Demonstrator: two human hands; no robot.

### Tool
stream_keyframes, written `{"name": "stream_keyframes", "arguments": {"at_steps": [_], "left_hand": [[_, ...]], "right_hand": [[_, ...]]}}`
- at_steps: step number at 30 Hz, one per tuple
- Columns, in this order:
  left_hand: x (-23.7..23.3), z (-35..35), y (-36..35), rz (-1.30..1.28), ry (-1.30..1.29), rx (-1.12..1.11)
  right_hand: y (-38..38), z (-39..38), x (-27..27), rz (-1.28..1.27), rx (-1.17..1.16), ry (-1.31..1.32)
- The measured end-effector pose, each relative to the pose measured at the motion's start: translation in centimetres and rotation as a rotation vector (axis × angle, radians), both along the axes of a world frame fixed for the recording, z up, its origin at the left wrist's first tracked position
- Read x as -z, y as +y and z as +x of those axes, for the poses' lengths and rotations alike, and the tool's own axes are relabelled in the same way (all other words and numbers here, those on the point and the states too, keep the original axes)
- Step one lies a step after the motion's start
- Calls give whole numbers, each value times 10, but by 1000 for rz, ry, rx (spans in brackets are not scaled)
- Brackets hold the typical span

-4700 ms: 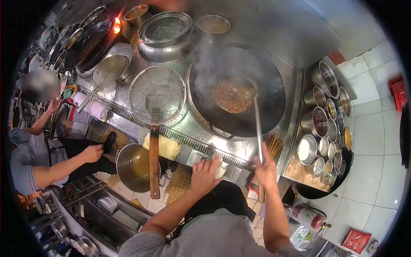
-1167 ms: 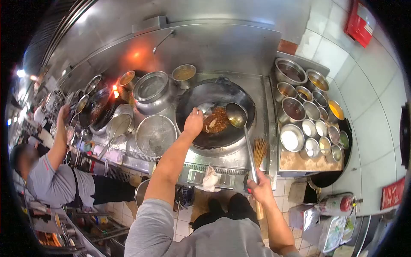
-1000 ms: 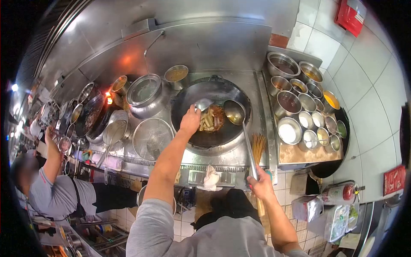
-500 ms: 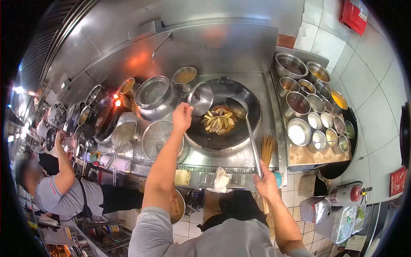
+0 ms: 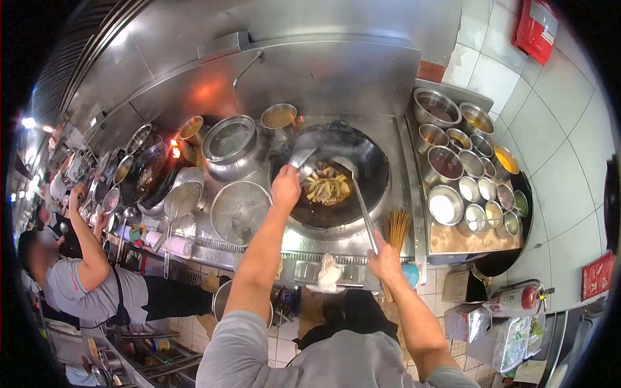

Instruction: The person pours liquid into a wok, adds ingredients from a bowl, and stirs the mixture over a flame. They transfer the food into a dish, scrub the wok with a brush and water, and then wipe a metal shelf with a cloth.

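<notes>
My left hand (image 5: 286, 187) is closed on the rim of a metal bowl (image 5: 303, 157), tipped over the left side of a large black wok (image 5: 370, 145). In the wok lies a heap of browned, pale-green strips of food (image 5: 328, 187), perhaps eggplant. My right hand (image 5: 385, 260) grips the handle of a long ladle (image 5: 365, 213). Its head is down in the wok at the far side of the food, partly hidden. Near that hand stands a bamboo wok brush (image 5: 396, 226).
A board (image 5: 475, 240) at the right carries several steel bowls of sauces and seasonings. A lidded pot (image 5: 236, 158) and a round strainer (image 5: 240, 213) stand to the left. Flames (image 5: 175, 149) burn by another wok, where a co-worker (image 5: 90, 278) stands. A white cloth (image 5: 329, 273) lies at the front edge.
My left hand has lowered the bowl closer to the food and turned it more edge-on. My right hand has moved the ladle left and forward, its head now beside the food.
</notes>
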State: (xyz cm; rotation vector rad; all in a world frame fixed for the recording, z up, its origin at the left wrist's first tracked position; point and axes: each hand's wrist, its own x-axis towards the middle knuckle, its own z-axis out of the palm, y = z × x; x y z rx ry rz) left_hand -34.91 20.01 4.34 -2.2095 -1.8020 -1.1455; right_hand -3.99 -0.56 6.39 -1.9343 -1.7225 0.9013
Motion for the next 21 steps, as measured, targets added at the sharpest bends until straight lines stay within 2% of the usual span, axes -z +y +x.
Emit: {"name": "stream_keyframes", "arguments": {"at_steps": [4,5,6,7,9,10,12,13,16,17,18,20,21], "left_hand": [[-2,10,-1,30,80,1],[5,20,-5,-75,182,96],[7,24,-4,22,172,101],[3,17,3,15,91,14],[-16,12,-3,13,-33,-140],[-14,15,-9,21,-29,-72],[-7,18,-24,34,-12,58],[-3,11,-25,129,15,34],[-11,-34,-44,-125,-431,-187],[-8,-55,-59,-42,-576,-206],[-5,-75,-79,-94,-809,-168],[-3,-116,-136,-123,-1276,-92],[-14,-124,-179,-114,-1365,-168]], "right_hand": [[-3,4,21,172,14,-24],[-8,-1,17,99,11,-28],[-5,-6,4,39,6,-36],[0,-9,-4,-15,7,-45],[-9,-6,0,119,2,-27],[-15,-6,3,180,-6,-16],[-17,-10,3,141,10,24],[-16,-7,8,166,4,44],[-26,14,17,210,8,80],[-31,20,21,268,-7,86],[-33,25,24,326,-32,99],[-35,33,20,211,-17,165],[-35,32,15,220,-21,242]]}}
